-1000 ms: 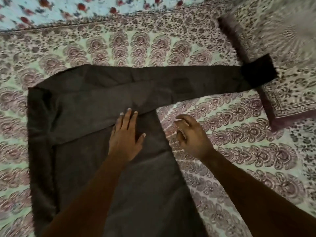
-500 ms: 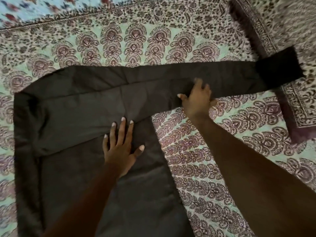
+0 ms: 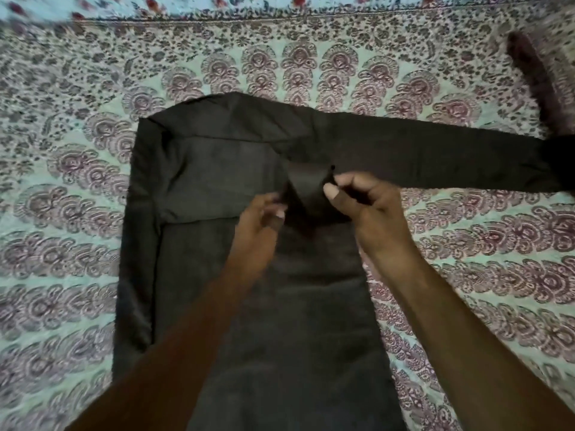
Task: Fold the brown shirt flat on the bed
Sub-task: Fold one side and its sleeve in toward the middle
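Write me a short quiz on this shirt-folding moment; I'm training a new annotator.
1. True or false: one sleeve of the brown shirt lies stretched rightward over the bedsheet.
2. What do the left hand and right hand pinch? A) shirt fabric B) a pillow C) nothing
3. Which hand is nearer that sleeve?
Key: 1 true; 2 A; 3 right hand.

text: none readable | brown shirt (image 3: 217,188): no label or brand visible | bed sheet (image 3: 93,213): floral print only | view blurred, small marks possibly missed
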Motion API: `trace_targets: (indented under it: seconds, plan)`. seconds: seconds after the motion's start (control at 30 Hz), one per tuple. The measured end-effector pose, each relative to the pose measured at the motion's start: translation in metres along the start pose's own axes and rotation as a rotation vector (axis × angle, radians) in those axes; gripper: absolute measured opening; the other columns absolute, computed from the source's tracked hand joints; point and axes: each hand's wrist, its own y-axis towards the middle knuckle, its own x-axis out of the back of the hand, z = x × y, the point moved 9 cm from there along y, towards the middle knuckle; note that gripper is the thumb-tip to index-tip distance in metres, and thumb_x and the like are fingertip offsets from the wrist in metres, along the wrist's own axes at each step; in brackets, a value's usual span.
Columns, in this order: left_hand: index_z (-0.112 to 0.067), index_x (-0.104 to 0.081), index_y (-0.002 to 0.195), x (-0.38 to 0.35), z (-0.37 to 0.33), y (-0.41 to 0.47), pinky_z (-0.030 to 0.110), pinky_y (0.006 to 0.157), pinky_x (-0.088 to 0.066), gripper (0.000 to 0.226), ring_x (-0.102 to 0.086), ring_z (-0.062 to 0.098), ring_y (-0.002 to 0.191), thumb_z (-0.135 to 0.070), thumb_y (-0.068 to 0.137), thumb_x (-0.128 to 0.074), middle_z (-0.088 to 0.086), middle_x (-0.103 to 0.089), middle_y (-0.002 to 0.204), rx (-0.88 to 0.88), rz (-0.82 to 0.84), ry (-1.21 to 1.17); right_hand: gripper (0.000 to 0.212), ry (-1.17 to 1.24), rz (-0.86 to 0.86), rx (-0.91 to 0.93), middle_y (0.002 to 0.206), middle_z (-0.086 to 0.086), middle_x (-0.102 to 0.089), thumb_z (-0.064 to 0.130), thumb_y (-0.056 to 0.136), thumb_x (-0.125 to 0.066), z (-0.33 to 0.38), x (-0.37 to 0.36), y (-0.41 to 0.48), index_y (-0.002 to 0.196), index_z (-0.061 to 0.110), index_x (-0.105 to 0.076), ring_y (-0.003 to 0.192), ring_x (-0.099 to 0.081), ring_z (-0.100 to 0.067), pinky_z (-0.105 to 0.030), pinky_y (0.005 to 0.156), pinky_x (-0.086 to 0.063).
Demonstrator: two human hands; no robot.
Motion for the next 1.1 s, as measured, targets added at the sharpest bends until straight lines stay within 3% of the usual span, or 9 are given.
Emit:
trace_targets:
  seconds: [0.1, 0.23, 0.37, 0.5, 0.63, 0.7, 0.8, 0.93, 1.1]
  plan:
    - [-0.017, -0.06, 0.129, 0.045, 0.009, -0.031, 0.03, 0.079, -0.06, 0.029, -0.075, 0.007, 0.079, -0.031, 0.109, -0.044, 0.002, -0.074, 0.105, 0.288, -0.088, -0.46, 0.012, -0.032, 0.19, 0.024, 0.092, 0.016, -0.065, 0.011, 0.088, -0.068, 0.002, -0.059, -0.044, 0.084, 0.023, -0.067, 0.093, -0.061, 0.003, -0.016, 0.088, -0.044]
    - [-0.013, -0.055, 0.144, 0.108, 0.01, -0.069, 0.039, 0.096, -0.059, 0.055, -0.067, 0.022, 0.117, -0.048, 0.105, -0.04, 0.011, -0.068, 0.134, 0.304, -0.019, -0.737, 0.018, -0.126, 0.461, -0.005, 0.073, 0.018, -0.047, 0.011, 0.097, -0.06, 0.0, -0.132, -0.104, 0.083, 0.023, -0.059, 0.072, -0.043, 0.001, -0.017, 0.07, -0.035]
    - [-0.024, -0.055, 0.137, 0.176, 0.011, -0.1, 0.028, 0.09, -0.06, 0.045, -0.071, 0.006, 0.106, -0.01, 0.096, -0.065, -0.006, -0.075, 0.121, 0.146, -0.147, -0.323, 0.023, -0.243, 0.656, -0.079, 0.072, 0.019, -0.051, 0.016, 0.102, -0.06, -0.019, -0.179, -0.161, 0.084, 0.03, -0.056, 0.07, -0.046, 0.004, -0.017, 0.067, -0.036]
    - [-0.014, -0.062, 0.127, 0.202, 0.044, -0.142, 0.018, 0.08, -0.06, 0.054, -0.073, 0.003, 0.092, 0.023, 0.087, -0.058, -0.006, -0.077, 0.1, 0.194, -0.101, -0.092, 0.022, -0.355, 0.768, -0.155, 0.078, 0.017, -0.054, 0.019, 0.104, -0.059, -0.037, -0.201, -0.197, 0.086, 0.032, -0.058, 0.076, -0.051, 0.003, -0.019, 0.07, -0.04]
    - [-0.027, -0.064, 0.125, 0.214, 0.087, -0.172, 0.029, 0.096, -0.058, 0.053, -0.07, 0.018, 0.113, 0.009, 0.085, -0.067, 0.005, -0.073, 0.117, 0.2, -0.066, 0.104, 0.015, -0.6, 0.873, -0.179, 0.077, 0.005, -0.059, 0.028, 0.105, -0.058, -0.059, -0.21, -0.227, 0.09, 0.03, -0.059, 0.068, -0.054, -0.002, -0.025, 0.066, -0.041]
    - [-0.027, -0.06, 0.134, 0.213, 0.107, -0.18, 0.037, 0.105, -0.055, 0.059, -0.067, 0.017, 0.118, 0.001, 0.083, -0.068, 0.004, -0.069, 0.126, 0.196, -0.02, 0.169, 0.011, -0.707, 0.899, -0.135, 0.073, 0.008, -0.057, 0.024, 0.105, -0.057, -0.068, -0.217, -0.241, 0.095, 0.027, -0.061, 0.066, -0.055, 0.001, -0.015, 0.06, -0.037]
    - [-0.021, -0.055, 0.142, 0.211, 0.123, -0.186, 0.039, 0.107, -0.052, 0.063, -0.064, 0.02, 0.12, 0.007, 0.086, -0.066, 0.002, -0.061, 0.132, 0.206, 0.013, 0.281, 0.01, -0.935, 0.959, 0.045, 0.095, 0.012, -0.063, 0.025, 0.105, -0.054, -0.081, -0.228, -0.264, 0.108, 0.02, -0.063, 0.084, -0.055, 0.003, -0.012, 0.066, -0.036]
    - [-0.011, -0.053, 0.145, 0.204, 0.121, -0.191, 0.041, 0.113, -0.044, 0.065, -0.054, 0.03, 0.13, 0.001, 0.084, -0.072, 0.012, -0.049, 0.145, 0.164, 0.058, 0.443, 0.013, -1.028, 1.031, 0.117, 0.119, 0.003, -0.059, 0.031, 0.102, -0.054, -0.113, -0.228, -0.298, 0.11, 0.024, -0.06, 0.114, -0.053, -0.02, -0.039, 0.09, -0.05]
    - [-0.002, -0.049, 0.146, 0.204, 0.129, -0.206, 0.028, 0.114, -0.034, 0.067, -0.051, 0.036, 0.133, 0.003, 0.083, -0.07, 0.018, -0.044, 0.148, 0.164, 0.093, 0.546, 0.014, -1.146, 0.985, 0.262, 0.132, 0.004, -0.054, 0.039, 0.092, -0.054, -0.133, -0.219, -0.327, 0.102, 0.03, -0.054, 0.119, -0.056, -0.026, -0.044, 0.092, -0.053]
